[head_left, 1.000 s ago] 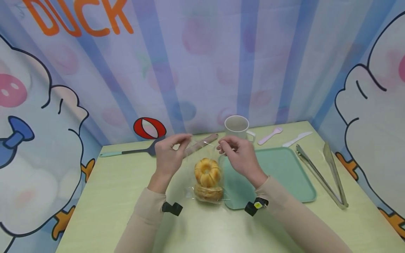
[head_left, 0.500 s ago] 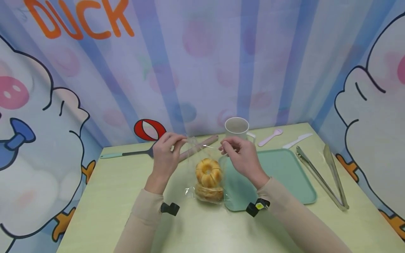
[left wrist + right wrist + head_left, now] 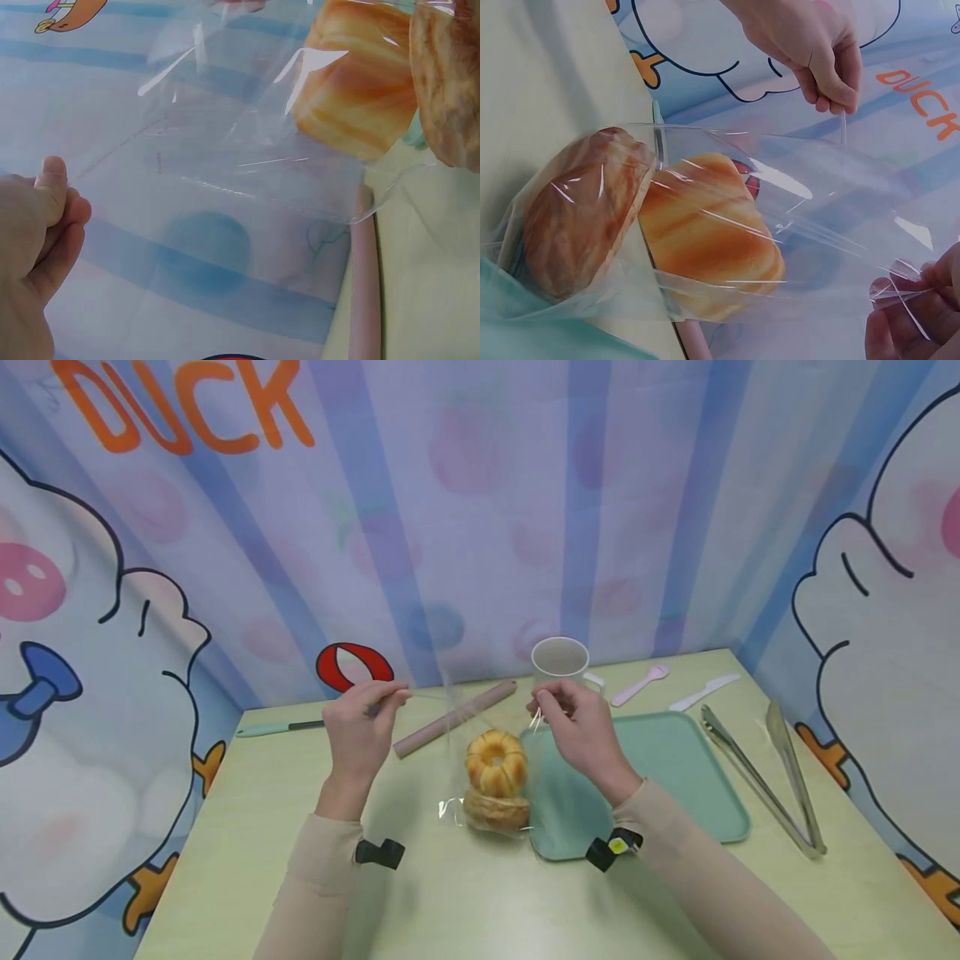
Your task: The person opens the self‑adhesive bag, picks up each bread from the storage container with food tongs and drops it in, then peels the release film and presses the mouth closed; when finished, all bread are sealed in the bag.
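A clear plastic bag (image 3: 840, 202) hangs over the table in the middle of the head view. Inside it a golden ring-shaped bread (image 3: 478, 770) sits above a browner bread (image 3: 497, 812). My right hand (image 3: 583, 731) pinches the gathered upper edge of the bag on its right side. To the left, my left hand (image 3: 362, 733) pinches the end of a thin clear strip (image 3: 844, 129) between thumb and fingers. The strip stretches toward the bag's mouth; where it joins the bag is hard to make out.
A green tray (image 3: 660, 768) lies under and right of my right hand, with metal tongs (image 3: 757, 789) beyond. Behind are a rolling pin (image 3: 453, 720), a white mug (image 3: 561, 658), a pink spoon (image 3: 637, 686), a white plastic knife (image 3: 705, 692) and a partly hidden spatula (image 3: 266, 729).
My left hand has moved left, away from the bag, drawing the thin strip out with it. My right hand stays nearly in place, and the rolling pin shows more fully.
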Tool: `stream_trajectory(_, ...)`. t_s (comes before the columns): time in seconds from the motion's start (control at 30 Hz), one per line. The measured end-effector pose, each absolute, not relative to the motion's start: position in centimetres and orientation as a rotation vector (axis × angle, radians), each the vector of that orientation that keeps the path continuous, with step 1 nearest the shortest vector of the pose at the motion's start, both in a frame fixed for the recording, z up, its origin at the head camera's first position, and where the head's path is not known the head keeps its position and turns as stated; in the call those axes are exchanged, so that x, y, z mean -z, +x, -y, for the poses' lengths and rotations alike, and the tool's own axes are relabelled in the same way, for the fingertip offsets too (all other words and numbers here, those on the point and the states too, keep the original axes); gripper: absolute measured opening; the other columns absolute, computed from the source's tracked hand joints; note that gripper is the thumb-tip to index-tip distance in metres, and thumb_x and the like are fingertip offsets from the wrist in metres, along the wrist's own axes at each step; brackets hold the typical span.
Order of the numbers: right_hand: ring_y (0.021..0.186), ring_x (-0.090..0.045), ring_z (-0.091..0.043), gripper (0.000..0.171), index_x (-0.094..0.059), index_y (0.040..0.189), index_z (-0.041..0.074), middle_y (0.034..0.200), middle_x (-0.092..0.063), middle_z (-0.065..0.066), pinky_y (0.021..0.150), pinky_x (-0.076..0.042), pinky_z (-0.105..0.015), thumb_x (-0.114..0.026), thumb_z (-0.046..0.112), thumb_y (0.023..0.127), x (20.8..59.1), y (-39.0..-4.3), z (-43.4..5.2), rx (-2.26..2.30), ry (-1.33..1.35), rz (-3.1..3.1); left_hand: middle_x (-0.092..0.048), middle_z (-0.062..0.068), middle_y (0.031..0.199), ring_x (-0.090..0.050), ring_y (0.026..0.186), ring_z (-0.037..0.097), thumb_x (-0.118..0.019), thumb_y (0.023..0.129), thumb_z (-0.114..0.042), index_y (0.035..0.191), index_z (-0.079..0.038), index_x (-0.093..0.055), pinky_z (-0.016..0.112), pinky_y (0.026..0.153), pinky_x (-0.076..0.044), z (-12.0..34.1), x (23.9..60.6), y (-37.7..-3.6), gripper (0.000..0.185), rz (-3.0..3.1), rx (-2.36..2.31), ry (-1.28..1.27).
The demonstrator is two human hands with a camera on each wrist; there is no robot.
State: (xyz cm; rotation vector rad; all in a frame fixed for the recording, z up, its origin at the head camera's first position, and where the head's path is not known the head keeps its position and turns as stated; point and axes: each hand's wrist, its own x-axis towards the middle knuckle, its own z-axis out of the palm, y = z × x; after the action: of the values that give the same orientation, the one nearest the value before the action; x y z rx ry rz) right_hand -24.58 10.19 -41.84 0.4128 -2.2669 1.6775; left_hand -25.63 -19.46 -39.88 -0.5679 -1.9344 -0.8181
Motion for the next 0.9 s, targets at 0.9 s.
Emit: stream_trajectory(0.9, 0.105, -0.074, -0.031, 0.019, -0.065, 0.110, -0.001, 0.109, -0.074, -0.018, 0.087, -0.062, -0.034, -0.053, 0.013, 0.111, 42.0, -24.7, -10.4, -1.950, 0.505, 2.174, -0.076, 0.021, 0.082, -0.054, 0.072, -0.018, -0.076, 0.097, -0.013, 0.094, 0.005, -0.081, 0.007, 0.071, -0.044, 29.4, 40.6, -23.8, 0.020, 1.884, 0.919, 0.002)
